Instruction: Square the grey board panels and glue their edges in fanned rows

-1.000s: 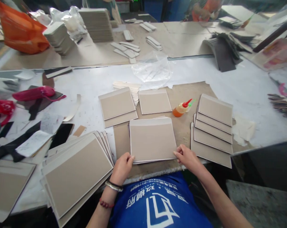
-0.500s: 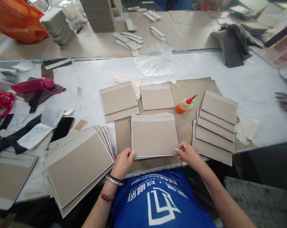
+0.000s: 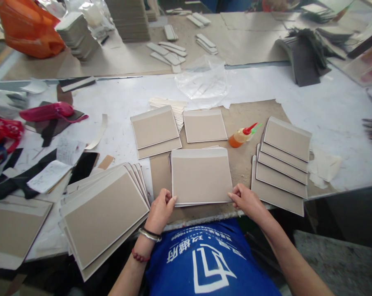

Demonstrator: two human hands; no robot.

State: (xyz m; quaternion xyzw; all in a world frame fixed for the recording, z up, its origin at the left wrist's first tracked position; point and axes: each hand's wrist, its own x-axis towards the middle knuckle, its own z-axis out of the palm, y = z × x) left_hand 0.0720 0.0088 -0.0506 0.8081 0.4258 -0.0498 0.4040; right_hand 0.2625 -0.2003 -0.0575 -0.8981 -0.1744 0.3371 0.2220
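A beige rectangular panel [image 3: 202,176] with a paler strip along its far edge tops a small pile in front of me. My left hand [image 3: 162,207] is closed at its near left corner, thumb against the edge. At the near right corner my right hand [image 3: 245,198] pinches the same panel between thumb and fingers. Beyond the pile lie a smaller-looking panel [image 3: 205,126] and two overlapping panels [image 3: 155,128]. A squeeze bottle [image 3: 239,137] with orange liquid and a red nozzle stands tilted to the right of them.
Overlapping panels fan out on the right [image 3: 281,164] and larger ones [image 3: 107,220] on the left, over the table edge. A crumpled clear plastic sheet [image 3: 202,80] lies behind. Notes [image 3: 49,176], a phone [image 3: 83,167] and a pink pouch [image 3: 47,112] clutter the left.
The view has shifted slightly, moving most things a little to the right in the picture. Both hands stay at the panel's near corners.
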